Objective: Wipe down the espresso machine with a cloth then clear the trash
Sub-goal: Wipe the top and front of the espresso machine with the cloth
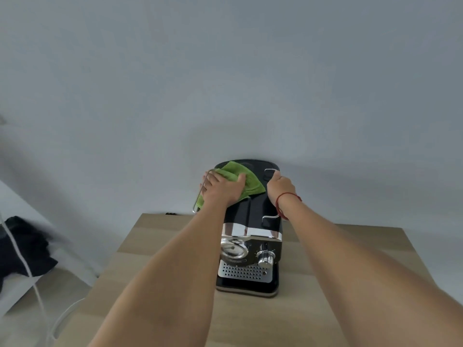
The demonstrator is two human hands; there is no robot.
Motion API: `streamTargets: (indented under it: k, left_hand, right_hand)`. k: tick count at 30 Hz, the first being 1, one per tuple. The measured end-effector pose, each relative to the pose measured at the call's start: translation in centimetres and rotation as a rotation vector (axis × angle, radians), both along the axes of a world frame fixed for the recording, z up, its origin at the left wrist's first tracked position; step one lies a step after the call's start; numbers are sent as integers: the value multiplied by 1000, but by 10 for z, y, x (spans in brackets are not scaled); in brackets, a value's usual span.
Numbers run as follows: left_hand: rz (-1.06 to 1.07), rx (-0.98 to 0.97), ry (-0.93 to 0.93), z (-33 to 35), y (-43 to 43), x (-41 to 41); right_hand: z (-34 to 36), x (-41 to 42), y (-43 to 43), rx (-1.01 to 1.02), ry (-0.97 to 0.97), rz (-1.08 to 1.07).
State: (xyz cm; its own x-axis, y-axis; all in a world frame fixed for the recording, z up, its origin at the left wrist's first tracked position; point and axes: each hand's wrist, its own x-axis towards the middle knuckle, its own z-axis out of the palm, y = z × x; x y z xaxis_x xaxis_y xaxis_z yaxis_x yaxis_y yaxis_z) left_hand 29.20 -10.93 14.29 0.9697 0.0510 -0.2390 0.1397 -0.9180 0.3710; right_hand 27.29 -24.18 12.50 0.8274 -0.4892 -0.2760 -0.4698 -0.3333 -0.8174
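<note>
A black and chrome espresso machine [253, 231] stands on the wooden table [155, 246], its front facing me. On its top lies a green cloth [250, 180]. My left hand [221, 187] presses flat on that cloth near the left chrome rail, fingers spread over it. My right hand [280, 187] is closed around the right chrome rail [271, 170] on the machine's top. A red string circles my right wrist. No trash is in view.
A plain grey wall rises right behind the machine. At the left, dark fabric [22, 246] lies on a white surface, and a white cable [37, 291] hangs down past it. A small dark object [171, 213] sits at the table's back edge.
</note>
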Motion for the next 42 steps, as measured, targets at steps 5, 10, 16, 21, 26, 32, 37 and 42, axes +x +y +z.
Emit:
streamTargets:
  k: [5,10,16,21,26,32,37,42]
  left_hand:
    - [-300,78,-152,-5,2,-48]
    - [-475,30,-279,-13,18,-96]
    - [-485,-103,-356,-16,46,-131]
    - [-496,-136,-403,-25,79,-140]
    - [-495,-162,-512,-41,98,-149]
    - [-225,-308,-412,-53,97,-141]
    - [78,-591,-286,-69,88,-136]
    - [3,-596,-578,-87,84,-144]
  right_hand:
    - [7,-7,2,-33,27,-1]
    - [23,-27,13,-68,85,-1]
    - [22,-56,38,-152,102,-43]
    - [11,-62,37,-189,68,-92]
    - [11,-61,40,-266,56,-102]
    - [8,-64,40,-279,26,-98]
    - [2,-58,40,-289,14,-130]
    - [-1,-54,41,-306,7,-149]
